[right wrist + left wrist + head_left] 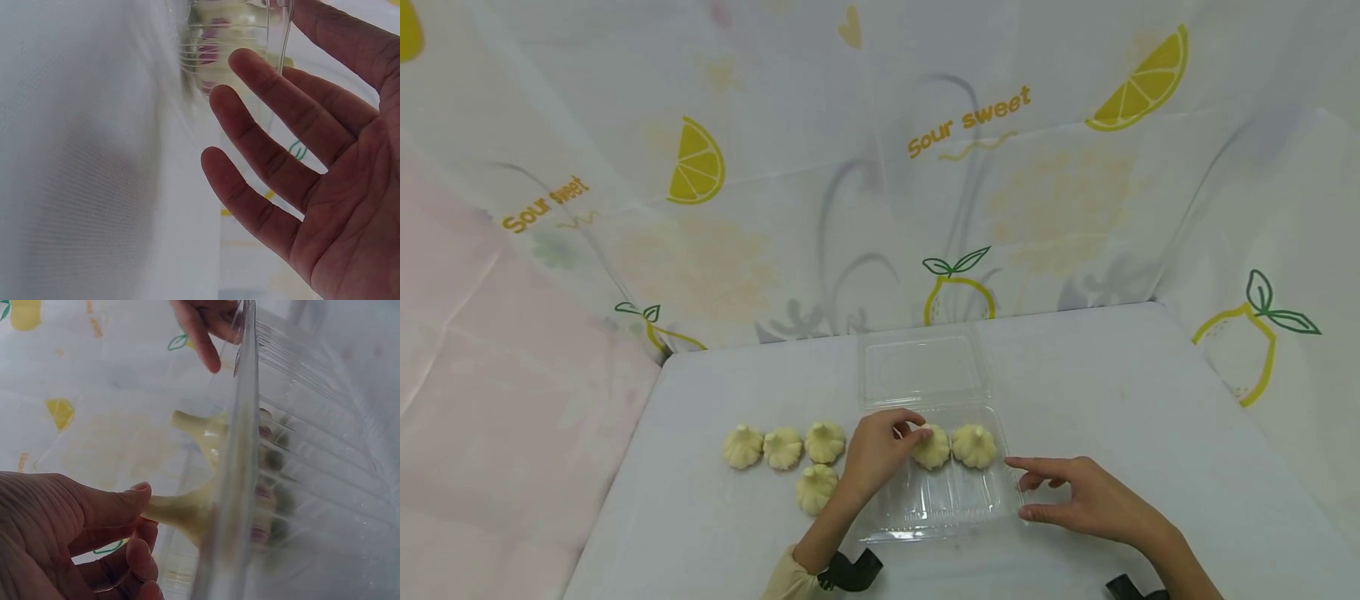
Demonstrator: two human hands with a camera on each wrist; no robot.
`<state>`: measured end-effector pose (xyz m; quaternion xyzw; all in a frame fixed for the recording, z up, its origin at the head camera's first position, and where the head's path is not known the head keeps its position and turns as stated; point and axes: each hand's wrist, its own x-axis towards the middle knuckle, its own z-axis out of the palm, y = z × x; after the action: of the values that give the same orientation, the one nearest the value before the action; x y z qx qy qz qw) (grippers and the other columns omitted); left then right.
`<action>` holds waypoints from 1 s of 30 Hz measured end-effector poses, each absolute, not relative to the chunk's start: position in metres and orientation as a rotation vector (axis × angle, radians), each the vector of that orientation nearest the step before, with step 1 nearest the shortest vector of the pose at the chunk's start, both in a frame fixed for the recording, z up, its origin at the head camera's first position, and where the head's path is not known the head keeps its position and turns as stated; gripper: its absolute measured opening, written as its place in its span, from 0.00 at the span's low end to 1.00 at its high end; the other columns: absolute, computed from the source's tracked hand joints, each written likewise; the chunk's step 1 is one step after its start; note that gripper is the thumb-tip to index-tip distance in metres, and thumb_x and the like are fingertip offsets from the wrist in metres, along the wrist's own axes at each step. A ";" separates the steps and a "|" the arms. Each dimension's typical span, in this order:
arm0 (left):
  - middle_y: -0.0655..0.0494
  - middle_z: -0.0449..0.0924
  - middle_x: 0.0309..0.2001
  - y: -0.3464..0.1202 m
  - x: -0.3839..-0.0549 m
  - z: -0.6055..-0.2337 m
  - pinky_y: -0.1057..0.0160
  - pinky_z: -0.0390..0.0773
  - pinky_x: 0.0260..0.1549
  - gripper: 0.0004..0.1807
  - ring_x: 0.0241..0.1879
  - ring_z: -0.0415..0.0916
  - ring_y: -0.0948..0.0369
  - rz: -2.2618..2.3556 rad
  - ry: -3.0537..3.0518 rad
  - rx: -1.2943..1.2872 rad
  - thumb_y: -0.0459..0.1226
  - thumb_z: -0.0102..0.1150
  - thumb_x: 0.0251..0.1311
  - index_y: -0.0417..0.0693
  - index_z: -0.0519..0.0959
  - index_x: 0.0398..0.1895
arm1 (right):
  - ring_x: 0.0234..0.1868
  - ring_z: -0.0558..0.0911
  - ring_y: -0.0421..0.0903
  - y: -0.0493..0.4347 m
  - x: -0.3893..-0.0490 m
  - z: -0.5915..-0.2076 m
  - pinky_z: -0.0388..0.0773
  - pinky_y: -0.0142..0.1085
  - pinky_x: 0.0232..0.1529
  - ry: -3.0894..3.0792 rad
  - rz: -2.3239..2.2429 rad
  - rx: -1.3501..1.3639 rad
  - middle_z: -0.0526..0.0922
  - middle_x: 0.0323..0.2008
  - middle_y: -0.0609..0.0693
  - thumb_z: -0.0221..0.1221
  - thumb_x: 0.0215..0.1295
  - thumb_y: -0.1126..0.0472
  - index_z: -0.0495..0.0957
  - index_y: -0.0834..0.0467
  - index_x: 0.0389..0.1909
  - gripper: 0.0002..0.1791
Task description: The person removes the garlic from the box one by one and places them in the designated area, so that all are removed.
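My left hand (pixel 880 450) pinches the stem of a pale garlic bulb (pixel 933 450) between thumb and fingertips. That bulb sits in the back part of a clear plastic clamshell box (pixel 925 504), whose lid (pixel 925 371) lies open behind it. Beside it on the right is a second garlic bulb (pixel 974 447), its stem (pixel 187 422) pointing up. Fingers spread, my right hand (pixel 1086 500) is at the box's right side, with the thumb and index finger close to the rim. Whether they touch it is hard to tell. Through the clear wall, purple marks show low on the bulbs.
Left of the box, several more garlic bulbs (pixel 783 449) rest on the white table (pixel 700 533): a row at the back and one bulb (pixel 816 488) in front, near my left forearm. A lemon-printed cloth (pixel 805 217) rises behind the table.
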<state>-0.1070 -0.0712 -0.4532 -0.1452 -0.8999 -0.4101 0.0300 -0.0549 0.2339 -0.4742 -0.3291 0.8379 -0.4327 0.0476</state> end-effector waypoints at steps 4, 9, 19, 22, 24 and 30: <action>0.63 0.78 0.24 -0.071 -0.107 -0.454 0.68 0.72 0.24 0.05 0.26 0.73 0.66 -1.273 -2.773 -0.462 0.39 0.69 0.58 0.49 0.87 0.35 | 0.42 0.83 0.39 0.234 -0.055 -0.475 0.80 0.39 0.41 2.551 -1.321 -1.000 0.86 0.40 0.41 0.70 0.59 0.55 0.76 0.55 0.63 0.30; 0.63 0.77 0.24 -0.071 -0.108 -0.456 0.68 0.72 0.24 0.04 0.25 0.72 0.67 -1.270 -2.776 -0.465 0.39 0.69 0.58 0.49 0.87 0.33 | 0.41 0.83 0.39 0.234 -0.055 -0.474 0.80 0.39 0.41 2.550 -1.329 -0.999 0.85 0.40 0.41 0.70 0.59 0.55 0.76 0.54 0.64 0.31; 0.64 0.77 0.24 -0.070 -0.107 -0.455 0.68 0.73 0.25 0.03 0.25 0.72 0.68 -1.291 -2.741 -0.470 0.37 0.70 0.57 0.48 0.86 0.31 | 0.42 0.83 0.40 0.234 -0.054 -0.473 0.79 0.38 0.40 2.526 -1.340 -0.983 0.86 0.40 0.42 0.70 0.60 0.55 0.75 0.56 0.64 0.31; 0.64 0.77 0.24 -0.070 -0.107 -0.456 0.68 0.73 0.26 0.03 0.25 0.72 0.68 -1.293 -2.739 -0.476 0.37 0.69 0.58 0.48 0.86 0.31 | 0.42 0.83 0.40 0.234 -0.054 -0.473 0.80 0.39 0.40 2.524 -1.342 -0.982 0.86 0.40 0.42 0.70 0.60 0.55 0.75 0.56 0.64 0.31; 0.64 0.77 0.23 -0.071 -0.107 -0.456 0.68 0.73 0.27 0.03 0.25 0.72 0.68 -1.292 -2.735 -0.484 0.37 0.69 0.58 0.48 0.86 0.31 | 0.42 0.83 0.40 0.234 -0.054 -0.473 0.80 0.39 0.40 2.525 -1.345 -0.986 0.86 0.40 0.42 0.70 0.60 0.56 0.75 0.55 0.64 0.31; 0.63 0.78 0.24 -0.074 -0.107 -0.455 0.67 0.75 0.29 0.03 0.26 0.74 0.67 -1.313 -2.709 -0.518 0.37 0.69 0.59 0.47 0.86 0.32 | 0.42 0.84 0.40 0.235 -0.054 -0.473 0.80 0.39 0.40 2.531 -1.350 -0.992 0.86 0.40 0.42 0.70 0.59 0.56 0.75 0.55 0.64 0.31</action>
<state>-0.1075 -0.0742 -0.4550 -0.1693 -0.8860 -0.4294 0.0435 -0.0544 0.2347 -0.4733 -0.3265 0.8326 -0.4442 0.0532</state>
